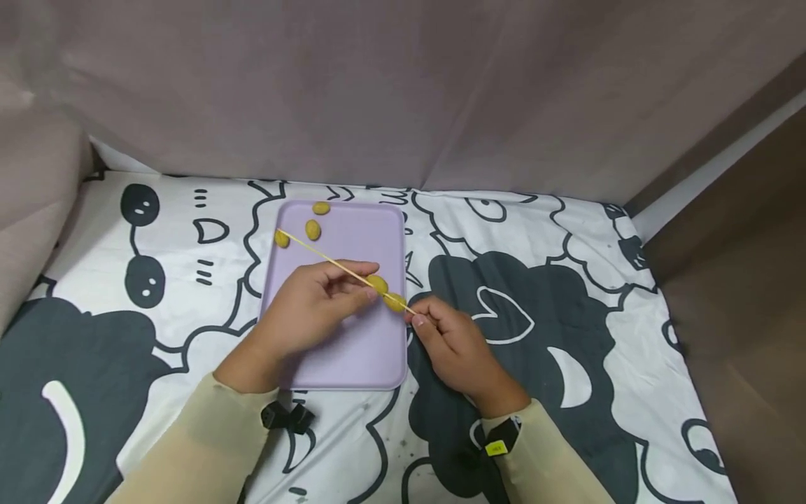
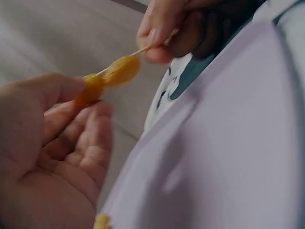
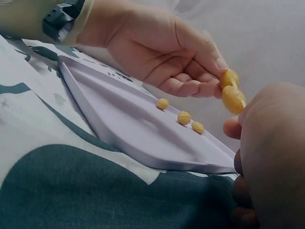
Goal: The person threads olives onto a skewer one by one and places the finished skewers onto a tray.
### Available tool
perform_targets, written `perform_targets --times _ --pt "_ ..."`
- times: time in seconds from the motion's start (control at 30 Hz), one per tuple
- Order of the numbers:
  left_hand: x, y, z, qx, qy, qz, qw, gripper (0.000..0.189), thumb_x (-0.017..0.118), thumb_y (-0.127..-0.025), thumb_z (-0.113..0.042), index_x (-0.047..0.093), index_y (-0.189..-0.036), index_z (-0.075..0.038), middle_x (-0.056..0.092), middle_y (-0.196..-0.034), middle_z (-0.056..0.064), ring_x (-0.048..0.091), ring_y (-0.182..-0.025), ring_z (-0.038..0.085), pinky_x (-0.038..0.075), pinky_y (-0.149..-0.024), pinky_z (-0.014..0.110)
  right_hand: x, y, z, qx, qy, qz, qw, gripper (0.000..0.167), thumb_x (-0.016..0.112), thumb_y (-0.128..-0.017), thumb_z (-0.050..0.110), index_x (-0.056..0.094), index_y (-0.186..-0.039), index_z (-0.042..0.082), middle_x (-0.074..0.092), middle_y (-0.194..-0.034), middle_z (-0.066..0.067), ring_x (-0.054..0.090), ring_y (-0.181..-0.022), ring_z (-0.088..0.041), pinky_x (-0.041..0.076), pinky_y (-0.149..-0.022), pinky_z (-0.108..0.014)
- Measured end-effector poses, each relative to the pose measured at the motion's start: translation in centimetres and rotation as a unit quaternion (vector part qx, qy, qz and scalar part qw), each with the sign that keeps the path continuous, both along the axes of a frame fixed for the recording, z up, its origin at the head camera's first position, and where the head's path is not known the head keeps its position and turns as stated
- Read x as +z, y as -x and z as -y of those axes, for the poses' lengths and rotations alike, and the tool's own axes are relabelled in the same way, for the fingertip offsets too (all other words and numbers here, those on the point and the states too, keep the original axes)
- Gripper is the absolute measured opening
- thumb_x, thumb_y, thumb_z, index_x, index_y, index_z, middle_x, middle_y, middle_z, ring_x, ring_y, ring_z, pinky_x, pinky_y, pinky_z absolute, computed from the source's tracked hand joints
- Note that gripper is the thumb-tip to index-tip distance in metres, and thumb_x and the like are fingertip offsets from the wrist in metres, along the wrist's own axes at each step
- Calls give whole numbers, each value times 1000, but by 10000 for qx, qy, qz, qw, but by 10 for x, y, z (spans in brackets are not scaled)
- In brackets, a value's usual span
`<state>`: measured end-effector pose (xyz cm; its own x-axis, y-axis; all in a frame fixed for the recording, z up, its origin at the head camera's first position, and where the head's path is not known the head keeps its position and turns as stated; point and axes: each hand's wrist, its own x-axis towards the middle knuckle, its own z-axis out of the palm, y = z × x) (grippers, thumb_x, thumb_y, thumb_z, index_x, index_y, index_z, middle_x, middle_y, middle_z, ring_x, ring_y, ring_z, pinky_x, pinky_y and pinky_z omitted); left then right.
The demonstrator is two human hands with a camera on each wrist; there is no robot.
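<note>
A thin wooden skewer (image 1: pixel 321 255) slants over the tray, threaded with two small yellow oval balls, rough-skinned in the wrist views. My left hand (image 1: pixel 308 301) pinches the farther ball (image 1: pixel 378 283) between thumb and fingers. Right against it, toward the right hand, sits the nearer ball (image 1: pixel 394 302). Between thumb and forefinger, my right hand (image 1: pixel 456 350) grips the short skewer end just past that ball. The long bare end points up and left in the head view.
Beneath the hands lies a lilac tray (image 1: pixel 371 357) with a low rim. Loose yellow balls rest near its far left corner: one (image 1: pixel 321 208) at the back, another (image 1: pixel 313 229), and a third (image 1: pixel 281 239) by the left rim. A patterned cloth (image 1: pixel 208 364) covers the surface.
</note>
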<state>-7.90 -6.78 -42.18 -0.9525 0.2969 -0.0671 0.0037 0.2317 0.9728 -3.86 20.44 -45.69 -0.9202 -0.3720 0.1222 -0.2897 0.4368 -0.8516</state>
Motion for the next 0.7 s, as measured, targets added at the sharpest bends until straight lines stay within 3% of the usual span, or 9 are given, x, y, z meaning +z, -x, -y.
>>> perform_targets --times 0.07,0.17,0.23,0.33,0.47,0.57,0.7 --pt "6 6 7 -131 421 -106 9990 40 85 -101 -15 79 -140 -10 87 -113 3 80 -99 14 64 -78 21 0 1 0 -21 -19 -39 10000 16 55 -118 13 71 -119 13 79 -120 -4 73 -104 -18 57 -86 -29" --pt "15 19 18 -240 1136 -496 9920 29 80 -101 -13 82 -130 -9 85 -126 1 77 -100 13 62 -82 22 -1 1 0 -162 -50 -69 9998 16 54 -118 13 70 -119 12 79 -122 -5 72 -105 -19 57 -87 -30" --pt "20 31 25 -124 1678 -771 9827 23 75 -101 -14 84 -122 -10 83 -134 -1 73 -99 15 60 -83 25 -1 0 -1 -262 -59 -52 9996 15 54 -118 13 69 -119 12 78 -123 -5 71 -105 -20 56 -87 -30" --pt "26 51 34 231 2336 -1025 9666 28 72 -101 -19 83 -125 -11 83 -133 1 74 -102 19 59 -90 36 0 0 -2 -325 -51 38 9995 15 53 -119 15 68 -121 12 76 -125 -5 70 -105 -20 55 -87 -30" --pt "25 80 37 666 2894 -1074 9488 37 71 -102 -23 79 -136 -10 84 -123 12 77 -111 31 60 -100 51 0 0 -4 -345 4 92 9994 15 53 -119 15 68 -122 12 76 -125 -5 70 -106 -19 55 -88 -30" --pt "22 96 33 730 3313 -1061 9347 37 67 -103 -22 76 -136 -7 81 -129 16 72 -121 37 57 -106 58 -1 -1 -5 -333 96 101 9993 15 53 -119 14 68 -121 12 75 -126 -6 70 -107 -20 55 -89 -30" --pt "19 109 26 644 3851 -948 9157 43 65 -100 -19 72 -140 -5 74 -140 19 66 -133 42 55 -114 61 -1 0 -4 -299 157 69 9994 15 53 -119 13 68 -121 12 75 -127 -6 70 -108 -19 56 -90 -30"
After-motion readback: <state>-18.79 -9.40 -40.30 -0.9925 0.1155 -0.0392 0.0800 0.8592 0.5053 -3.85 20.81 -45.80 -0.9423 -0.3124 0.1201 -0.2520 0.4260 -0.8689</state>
